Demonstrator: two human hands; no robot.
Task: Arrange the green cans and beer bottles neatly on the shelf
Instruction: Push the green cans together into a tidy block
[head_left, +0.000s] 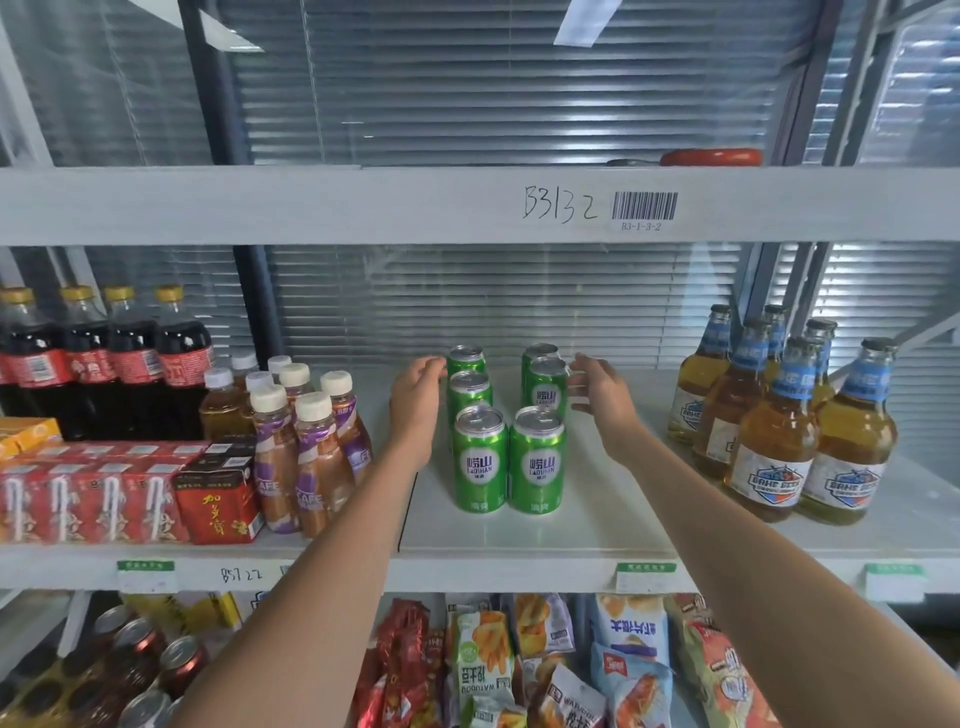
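Observation:
Several green cans (480, 460) stand upright in two rows on the white shelf (535, 535), running front to back. My left hand (415, 389) reaches to the left side of the rear cans, fingertips at the back-left can (466, 358). My right hand (600, 387) sits by the right side of the rear cans, fingers relaxed near the back-right can (546, 382); contact cannot be told. Neither hand holds anything. Several amber beer bottles (779, 431) with blue neck labels stand clustered on the right of the same shelf.
Cola bottles (104, 358), white-capped coffee bottles (306, 441) and red drink cartons (93, 493) fill the shelf's left part. Snack bags (545, 665) and cans lie on the shelf below. An upper shelf beam (363, 205) runs overhead.

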